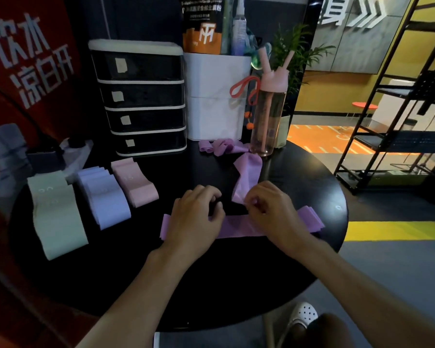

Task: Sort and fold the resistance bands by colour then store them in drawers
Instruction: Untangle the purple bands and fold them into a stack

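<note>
Purple resistance band (236,228), lower centre: left hand (196,219), fingers curled, pinned folded layers flat; right hand (269,209) pinched the loose length, apparently to lay another fold.

Far off to the left of your left hand (196,217), a red banner (8,101) is showing big white characters: 饮水 and, under them, 凉白开. Straight past both hands, an orange and black pouch (202,26) is showing a white logo and small print ending in "powder"; the rest is looking too blurry. Up beyond your right hand (269,209), a wall sign (352,13) is showing one white character and three arrow marks. The paper tags (121,65) on the drawers (146,96) are looking blank.
</note>
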Tool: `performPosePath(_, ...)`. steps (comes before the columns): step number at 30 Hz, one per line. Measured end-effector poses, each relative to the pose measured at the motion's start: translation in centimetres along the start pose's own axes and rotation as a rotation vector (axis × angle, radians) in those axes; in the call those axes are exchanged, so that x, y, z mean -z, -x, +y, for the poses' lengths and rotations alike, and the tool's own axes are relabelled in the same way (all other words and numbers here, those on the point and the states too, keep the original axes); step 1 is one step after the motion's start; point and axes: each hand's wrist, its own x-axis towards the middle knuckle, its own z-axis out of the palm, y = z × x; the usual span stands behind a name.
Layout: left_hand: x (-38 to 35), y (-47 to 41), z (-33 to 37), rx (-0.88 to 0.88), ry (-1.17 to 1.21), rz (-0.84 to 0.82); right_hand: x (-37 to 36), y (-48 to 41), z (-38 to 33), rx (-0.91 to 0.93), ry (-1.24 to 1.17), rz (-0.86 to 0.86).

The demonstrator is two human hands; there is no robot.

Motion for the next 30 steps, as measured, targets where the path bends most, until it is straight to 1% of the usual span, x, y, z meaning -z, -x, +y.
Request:
performPosePath(2,0.1,0.1,0.0,0.013,0.055,-0.002,0.2,1.5,-0.9,-0.019,-0.024,-0.036)
performPosePath(5,0.1,0.2,0.1,-0.015,0.063,-0.091,0.5,2.5,-1.8,-0.044,-0.035,-0.074)
performPosePath(7,0.2,0.3,0.2,-0.069,0.064,-0.149,0.6,2.8,-2.2,-0.049,-0.046,-0.062)
performPosePath(11,-0.2,0.4,0.0,-0.166,0.027,-0.190,0.6,3.1,-2.8,-0.034,-0.033,-0.051)
performPosePath(16,0.2,0.5,0.3,-0.191,0.033,-0.236,0.7,3.2,-2.7,-0.010,-0.006,0.014)
performPosePath(18,0.2,0.4,0.3,-0.184,0.077,-0.222,0.8,3.1,-2.8,-0.015,-0.007,0.019)
performPosePath(22,0.1,0.5,0.6,-0.174,0.191,-0.105,1.0,3.3,-3.0,-0.008,-0.041,0.009)
performPosePath(27,0.4,0.6,1.1,-0.137,0.305,-0.066,1.4,3.5,-3.3,-0.134,-0.131,0.086)
performPosePath(28,0.5,0.6,1.3,-0.113,0.342,-0.068,1.4,3.7,-3.4,-0.147,-0.158,0.084)
performPosePath(30,0.7,0.6,1.9,-0.048,0.426,-0.071,1.7,3.9,-3.7,-0.179,-0.222,0.027)
